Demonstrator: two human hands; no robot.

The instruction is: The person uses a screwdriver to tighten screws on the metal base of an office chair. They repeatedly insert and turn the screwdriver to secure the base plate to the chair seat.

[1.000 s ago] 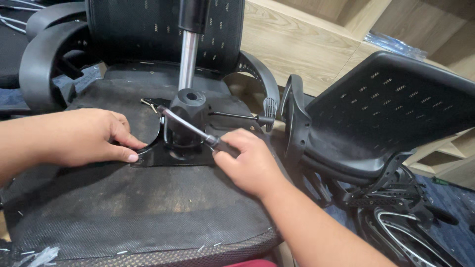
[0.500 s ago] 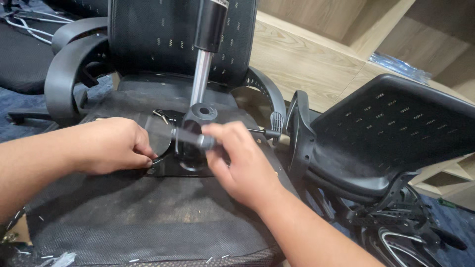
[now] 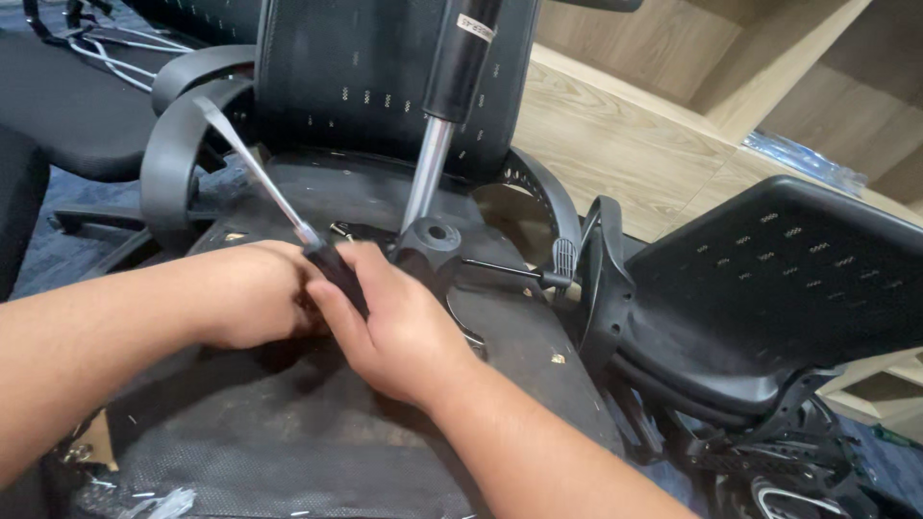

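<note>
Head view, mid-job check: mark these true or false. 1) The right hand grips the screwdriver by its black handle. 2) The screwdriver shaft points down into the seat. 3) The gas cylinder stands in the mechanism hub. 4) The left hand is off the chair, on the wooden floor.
1) True: the right hand grips the screwdriver by its handle.
2) False: the shaft points up and to the left.
3) True: the gas cylinder sits in the mechanism hub.
4) False: the left hand rests on the upturned seat.

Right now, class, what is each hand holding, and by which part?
The right hand grips a screwdriver by its black handle, shaft pointing up-left. The left hand presses close beside it; its hold cannot be told.
</note>
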